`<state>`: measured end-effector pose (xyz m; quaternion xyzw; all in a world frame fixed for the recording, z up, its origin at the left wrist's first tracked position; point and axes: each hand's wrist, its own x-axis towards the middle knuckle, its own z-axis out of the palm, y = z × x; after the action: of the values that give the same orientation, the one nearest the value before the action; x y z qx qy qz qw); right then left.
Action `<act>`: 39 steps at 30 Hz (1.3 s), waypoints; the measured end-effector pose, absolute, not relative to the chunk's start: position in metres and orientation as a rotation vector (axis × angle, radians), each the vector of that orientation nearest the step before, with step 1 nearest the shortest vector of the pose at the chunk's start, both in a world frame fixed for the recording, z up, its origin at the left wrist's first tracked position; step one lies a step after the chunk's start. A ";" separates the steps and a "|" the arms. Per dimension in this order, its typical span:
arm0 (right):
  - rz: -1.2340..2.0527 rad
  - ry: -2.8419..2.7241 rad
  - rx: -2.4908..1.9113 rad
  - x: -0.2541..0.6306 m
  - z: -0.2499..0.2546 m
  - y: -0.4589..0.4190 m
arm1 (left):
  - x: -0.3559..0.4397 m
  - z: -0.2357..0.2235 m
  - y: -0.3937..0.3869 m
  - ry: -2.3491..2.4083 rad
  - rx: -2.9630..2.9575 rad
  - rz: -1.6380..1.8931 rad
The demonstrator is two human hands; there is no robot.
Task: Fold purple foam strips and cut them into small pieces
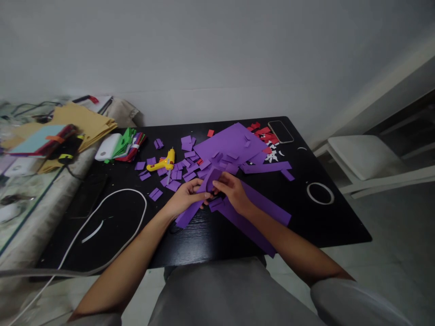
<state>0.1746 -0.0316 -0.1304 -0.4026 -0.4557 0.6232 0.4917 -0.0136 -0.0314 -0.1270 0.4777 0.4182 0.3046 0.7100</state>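
Note:
A long purple paper strip (pixel 190 214) slants up from the lower left, its upper end bent over. My left hand (pixel 188 197) is closed on the strip's middle, thumb on top. My right hand (pixel 234 190) pinches the strip near its bent upper end. Something dark shows between the two hands, too hidden to name. Under my right hand and forearm lie wider purple paper strips (pixel 263 203). Small folded purple paper pieces (pixel 190 170) are scattered just beyond my hands, with a larger purple sheet (pixel 231 142) behind them.
A yellow glue gun (pixel 163 162) lies left of the pieces. Red scraps (pixel 267 134), white scraps (pixel 272 153) and a phone (pixel 280 131) lie at the back right. A tape ring (pixel 320 193) is at right. A white cable (pixel 118 191) loops across the left side.

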 end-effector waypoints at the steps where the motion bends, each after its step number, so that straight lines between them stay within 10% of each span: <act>1: 1.504 -1.104 -0.977 0.174 -0.131 -0.032 | -0.013 -0.128 -0.032 0.933 1.082 0.681; 39: 1.395 -0.980 -1.124 0.176 -0.139 -0.022 | -0.019 -0.129 -0.037 1.159 1.845 0.719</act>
<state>0.1761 -0.0216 -0.1392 -0.4694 -0.4093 0.5826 0.5223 -0.0191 -0.0375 -0.1294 0.7330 0.4606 0.2857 0.4109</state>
